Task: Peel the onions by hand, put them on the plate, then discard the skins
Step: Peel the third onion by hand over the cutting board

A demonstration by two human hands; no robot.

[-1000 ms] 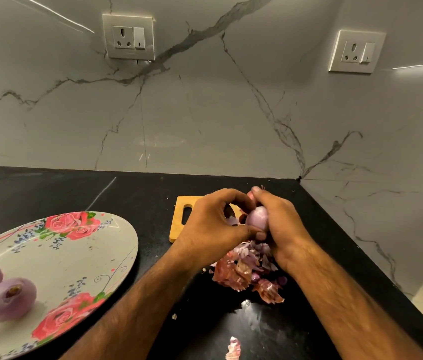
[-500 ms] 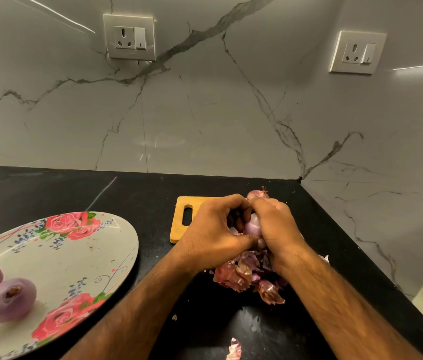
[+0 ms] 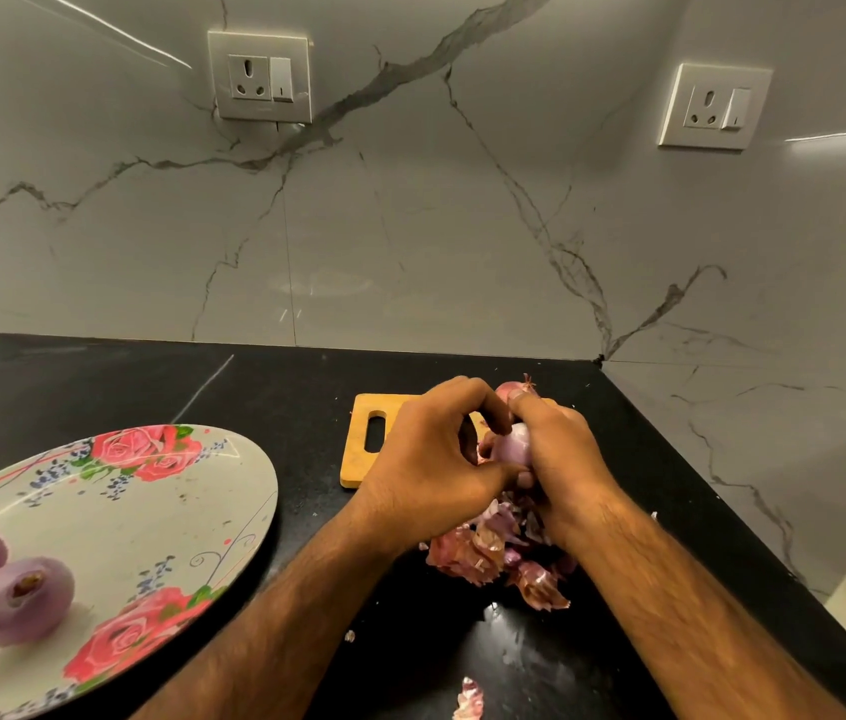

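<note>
A veined marble wall backs the glossy black tabletop. The left hand and right hand both grip a smooth pale-purple onion over papery skins, right of the oval floral plate.

Dim warm light, wide-angle edge distortion

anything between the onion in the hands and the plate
Nothing visible. The onion, held by the left hand and right hand, has only black counter between it and the plate, which has room beside two peeled onions.
</note>
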